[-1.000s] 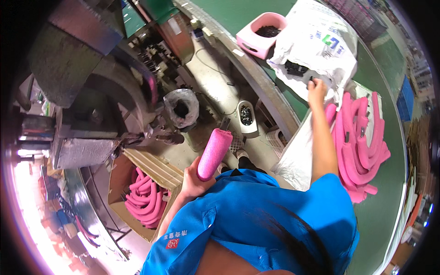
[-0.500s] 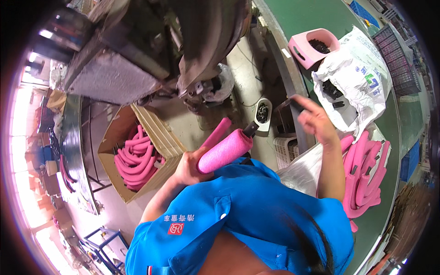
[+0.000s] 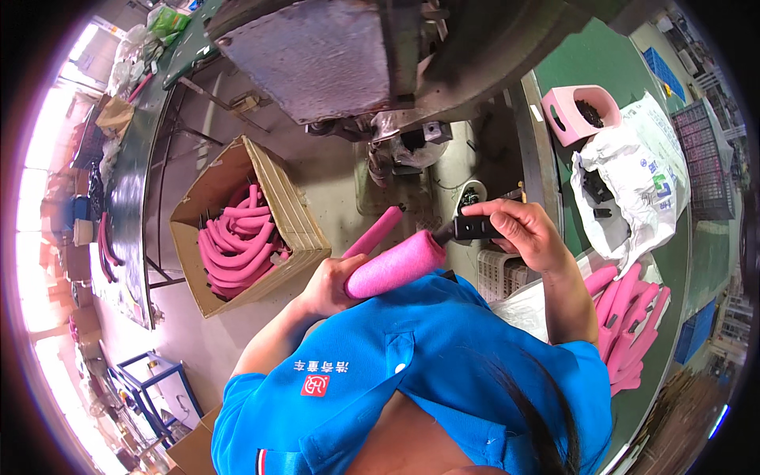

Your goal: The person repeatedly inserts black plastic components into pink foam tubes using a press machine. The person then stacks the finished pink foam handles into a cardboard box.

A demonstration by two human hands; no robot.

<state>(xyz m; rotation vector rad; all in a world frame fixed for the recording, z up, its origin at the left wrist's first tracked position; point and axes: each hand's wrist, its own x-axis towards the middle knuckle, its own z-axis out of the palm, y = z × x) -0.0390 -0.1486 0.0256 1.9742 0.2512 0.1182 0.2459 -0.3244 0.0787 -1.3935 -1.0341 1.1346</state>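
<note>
Bright daylight floods in from left, blown-out pink glare at that rim; strong fisheye bending at edges; center sharp, w/ soft shadows.

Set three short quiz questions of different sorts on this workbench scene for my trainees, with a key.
1. True or false: the left hand grips a pink foam tube.
2. What does the right hand hold? A) a black plug-like part B) a white bag C) a blue crate
3. Fill in: the cardboard box holds curved pink foam ____.

Key: 1 true. 2 A, at the tube's end. 3 tubes.
</note>
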